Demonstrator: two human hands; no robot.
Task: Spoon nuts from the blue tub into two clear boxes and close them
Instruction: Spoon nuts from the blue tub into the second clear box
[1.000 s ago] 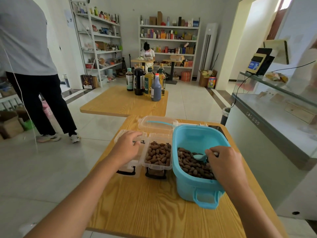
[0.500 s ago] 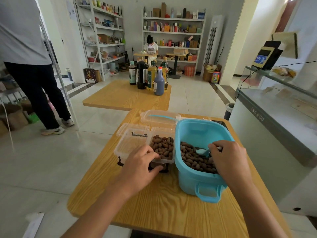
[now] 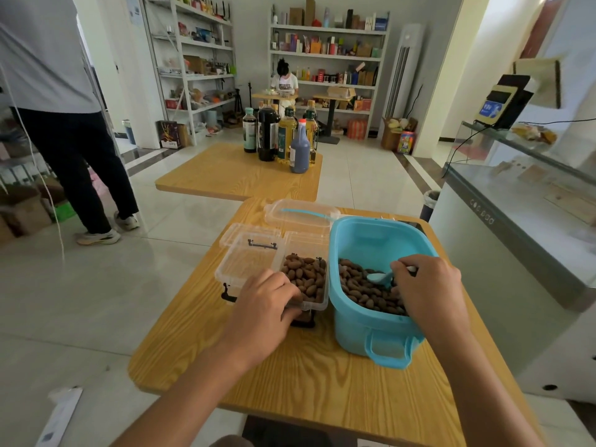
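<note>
head view: our right grip point(image 3: 430, 287) pinches the spoon point(image 3: 380, 277) in the blue tub point(image 3: 361, 330); left grip point(image 3: 263, 304) steadies the filled box point(image 3: 306, 282); scoop level, tip into the empty box point(image 3: 248, 266) beyond the left grip.

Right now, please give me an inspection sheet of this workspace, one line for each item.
Surface: wooden table, its grain bare toward the near edge.
Job's things: blue tub with nuts low inside; filled clear box, lid off; empty clear box beside it on the left.
Clutter: clear lid behind the boxes.
Hands: left hand grips the filled box's near edge; right hand holds a blue spoon in the tub.
Cables: white cord hanging at far left; black cable at the glass counter.
Surroundings: second table with bottles, shelves, one person standing, one seated.
</note>
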